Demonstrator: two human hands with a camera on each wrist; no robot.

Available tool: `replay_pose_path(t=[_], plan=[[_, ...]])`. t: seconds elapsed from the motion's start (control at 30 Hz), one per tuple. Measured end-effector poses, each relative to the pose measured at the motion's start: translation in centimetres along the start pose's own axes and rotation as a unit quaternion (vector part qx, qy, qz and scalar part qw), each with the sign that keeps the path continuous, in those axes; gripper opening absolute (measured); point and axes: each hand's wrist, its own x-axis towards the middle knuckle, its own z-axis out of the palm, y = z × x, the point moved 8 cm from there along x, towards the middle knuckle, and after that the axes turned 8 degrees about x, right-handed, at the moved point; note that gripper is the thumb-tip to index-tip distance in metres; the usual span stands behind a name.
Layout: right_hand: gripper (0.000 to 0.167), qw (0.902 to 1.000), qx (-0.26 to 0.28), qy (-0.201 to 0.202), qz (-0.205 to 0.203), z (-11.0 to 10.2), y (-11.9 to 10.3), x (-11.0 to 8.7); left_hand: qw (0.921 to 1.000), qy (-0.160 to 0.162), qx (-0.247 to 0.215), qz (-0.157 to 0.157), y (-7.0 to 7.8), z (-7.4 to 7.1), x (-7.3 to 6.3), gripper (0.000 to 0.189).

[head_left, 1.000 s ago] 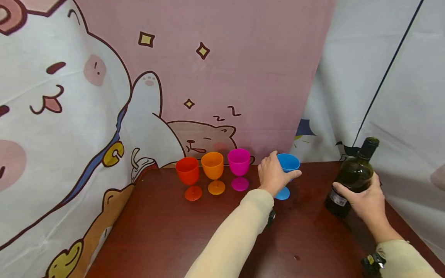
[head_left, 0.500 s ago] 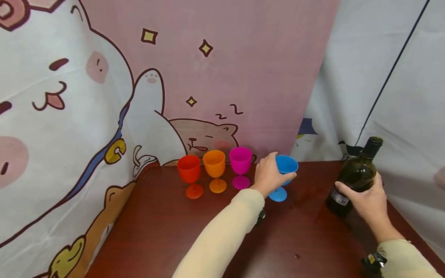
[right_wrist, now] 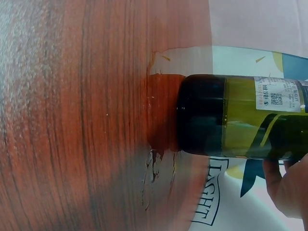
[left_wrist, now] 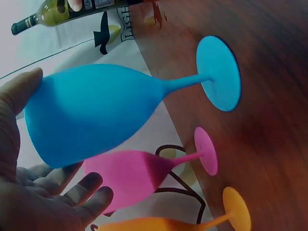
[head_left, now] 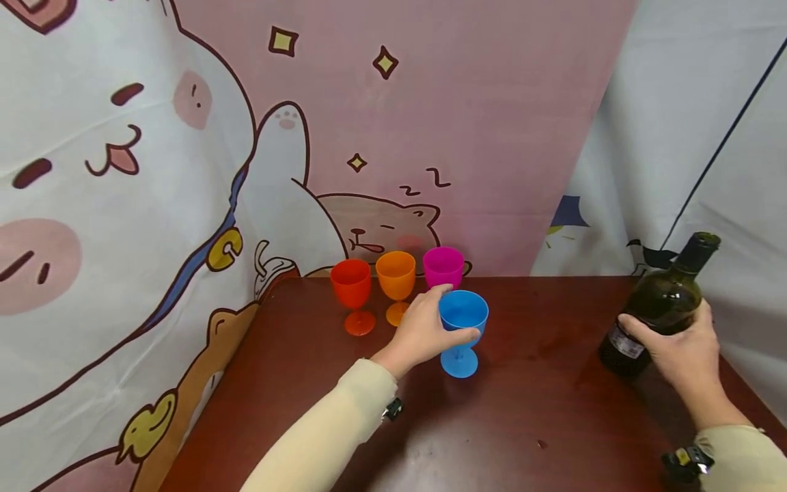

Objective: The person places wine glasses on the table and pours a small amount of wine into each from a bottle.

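Note:
My left hand (head_left: 424, 331) grips a blue plastic goblet (head_left: 464, 314) by the rim of its bowl, thumb on the near side and fingers behind. In the left wrist view the goblet's round foot (left_wrist: 219, 73) is close over the wood-grain table. My right hand (head_left: 682, 352) is wrapped around the body of a green glass wine bottle (head_left: 660, 301), which leans to the right at its neck. In the right wrist view the bottle's dark base (right_wrist: 202, 115) is right by the tabletop. Behind the left hand stands a magenta goblet (head_left: 444, 266), its lower part hidden.
An orange goblet (head_left: 396, 273) and a red goblet (head_left: 351, 283) stand upright in a row left of the magenta one. The brown table (head_left: 522, 417) ends at a printed cartoon cloth (head_left: 492, 137) behind and a white cloth on the right.
My left hand has brought the blue goblet left and nearer, from right of the magenta goblet to in front of it. The right hand keeps its grip on the bottle. The head view has shifted slightly.

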Motion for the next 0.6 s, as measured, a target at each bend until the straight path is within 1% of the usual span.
replay_pose_path(t=[0.07, 0.13, 0.27, 0.4, 0.6], plan=[[0.109, 1.0, -0.003, 0.005, 0.0, -0.3, -0.1, 0.1, 1.0, -0.001, -0.007, 0.005, -0.3, 0.0, -0.2, 0.096], [0.109, 1.0, -0.004, 0.005, 0.001, -0.4, -0.2, 0.1, 0.9998, -0.005, -0.016, 0.009, -0.4, 0.2, -0.3, 0.098], [0.11, 1.0, -0.006, -0.001, 0.006, -0.3, -0.2, -0.1, 0.9995, -0.003, -0.031, 0.004, -0.5, 1.4, -0.3, 0.102], [0.11, 1.0, -0.005, -0.002, 0.006, 0.1, -0.1, -0.1, 0.9989, 0.022, -0.041, -0.004, -0.4, 2.1, -0.2, 0.101], [0.109, 0.9999, -0.006, 0.012, -0.002, -0.1, -0.1, -0.1, 0.9961, 0.064, -0.058, -0.016, -0.3, 2.6, -0.1, 0.092]])
